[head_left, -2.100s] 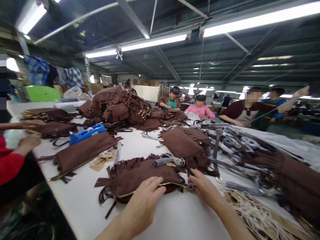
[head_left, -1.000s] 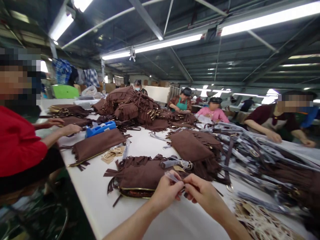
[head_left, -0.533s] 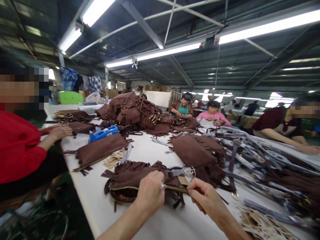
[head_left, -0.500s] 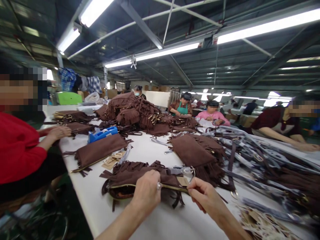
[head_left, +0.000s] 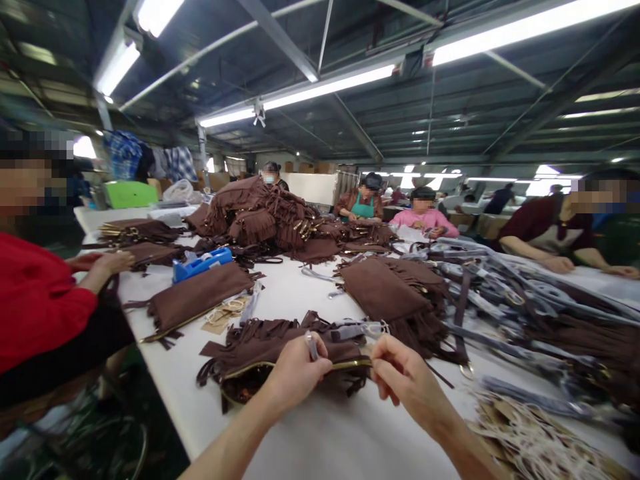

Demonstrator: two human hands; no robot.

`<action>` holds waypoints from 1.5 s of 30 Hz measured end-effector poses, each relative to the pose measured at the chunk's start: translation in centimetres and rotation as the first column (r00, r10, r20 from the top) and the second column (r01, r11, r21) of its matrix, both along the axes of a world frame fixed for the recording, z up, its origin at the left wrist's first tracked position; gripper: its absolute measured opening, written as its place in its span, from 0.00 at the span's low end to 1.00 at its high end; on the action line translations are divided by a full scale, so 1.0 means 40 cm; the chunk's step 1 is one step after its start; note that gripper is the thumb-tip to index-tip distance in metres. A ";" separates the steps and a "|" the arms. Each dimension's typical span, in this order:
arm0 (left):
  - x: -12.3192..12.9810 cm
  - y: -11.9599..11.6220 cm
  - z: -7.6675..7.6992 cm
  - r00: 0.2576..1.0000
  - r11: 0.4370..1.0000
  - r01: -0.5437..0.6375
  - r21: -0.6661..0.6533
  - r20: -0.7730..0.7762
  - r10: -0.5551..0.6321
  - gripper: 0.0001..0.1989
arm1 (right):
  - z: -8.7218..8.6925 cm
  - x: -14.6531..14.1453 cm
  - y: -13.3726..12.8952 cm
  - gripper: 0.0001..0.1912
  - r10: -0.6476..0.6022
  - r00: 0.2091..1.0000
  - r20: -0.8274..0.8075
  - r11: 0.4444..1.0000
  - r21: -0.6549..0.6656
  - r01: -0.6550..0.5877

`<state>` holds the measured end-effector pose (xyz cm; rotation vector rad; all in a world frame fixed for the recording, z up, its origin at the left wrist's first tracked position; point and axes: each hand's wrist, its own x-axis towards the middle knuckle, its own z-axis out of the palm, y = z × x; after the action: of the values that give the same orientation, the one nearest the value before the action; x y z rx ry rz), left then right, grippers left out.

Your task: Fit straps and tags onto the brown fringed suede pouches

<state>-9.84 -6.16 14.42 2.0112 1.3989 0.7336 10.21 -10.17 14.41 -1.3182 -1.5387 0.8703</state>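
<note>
A dark brown fringed bag (head_left: pixel 250 357) lies on the white table before me, its gold zipper partly open on the left side. My left hand (head_left: pixel 300 367) is closed on the bag's zipper edge. A small silvery piece (head_left: pixel 312 347) shows at its fingers; whether it is a ring or something held I cannot tell. At the zipper's right end my right hand (head_left: pixel 407 373) pinches the bag with thumb and fingertips. A plastic-wrapped strap piece (head_left: pixel 350 330) rests along the bag's top.
Another brown bag (head_left: pixel 200 297) lies left, beside a blue tape dispenser (head_left: pixel 203 265) and paper tags (head_left: pixel 223 317). More bags (head_left: pixel 385 290) and wrapped straps (head_left: pixel 500 293) spread right. Corded tags (head_left: pixel 530 440) sit front right. A bag heap (head_left: pixel 260 220) stands behind. A red-sleeved co-worker (head_left: pixel 45 300) sits left.
My left hand has moved slightly right along the zipper edge and turned. The brown tag beside my right fingers shows less now. The whole view has shifted a little.
</note>
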 end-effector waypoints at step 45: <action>-0.134 0.304 -0.272 0.879 0.857 0.234 0.459 -0.477 0.016 0.22 | -0.076 0.080 0.393 0.05 -0.455 0.381 0.805 0.870 0.310 0.384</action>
<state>-15.21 6.00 3.54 2.8139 1.4233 0.6309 13.42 5.53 11.38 -2.1503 -1.7530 -0.3065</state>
